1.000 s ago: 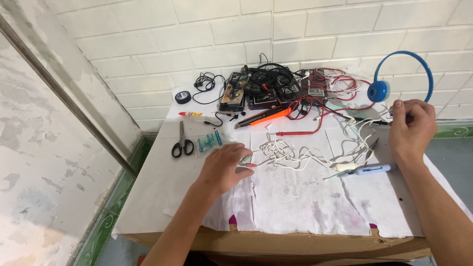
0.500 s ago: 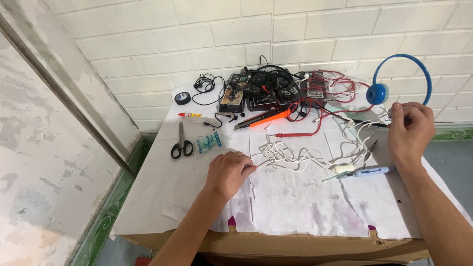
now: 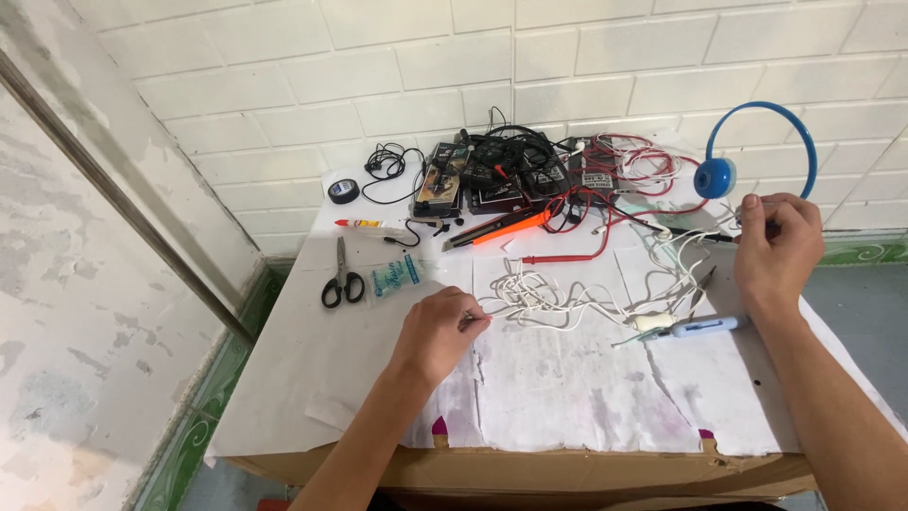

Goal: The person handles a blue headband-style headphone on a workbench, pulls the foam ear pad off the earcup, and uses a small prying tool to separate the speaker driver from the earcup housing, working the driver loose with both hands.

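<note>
Your left hand (image 3: 437, 331) rests on the paper-covered table (image 3: 312, 378), fingers curled and pinched on one end of the white cable (image 3: 549, 301). The rest of that cable lies in a loose tangle just right of this hand, at the middle of the table.

Your right hand (image 3: 777, 251) is raised near the table's right edge, thumb and fingers closed on a thin strand; whether that strand belongs to the same white cable cannot be told. The blue headphones (image 3: 719, 175) stand just above this hand against the white brick wall (image 3: 473, 57).

A blue-handled tool (image 3: 700, 327) lies below the right hand, beside a small white plug. Black-handled scissors (image 3: 340, 279) and a small clear packet (image 3: 395, 277) lie to the left of the left hand, apart from it. An orange utility knife (image 3: 497, 230) sits beyond the tangle. Further back, a roll of black tape (image 3: 342, 190), black earphones (image 3: 383, 166), and a heap of dark circuit boards with red wires (image 3: 586, 203) lie along the wall.
</note>
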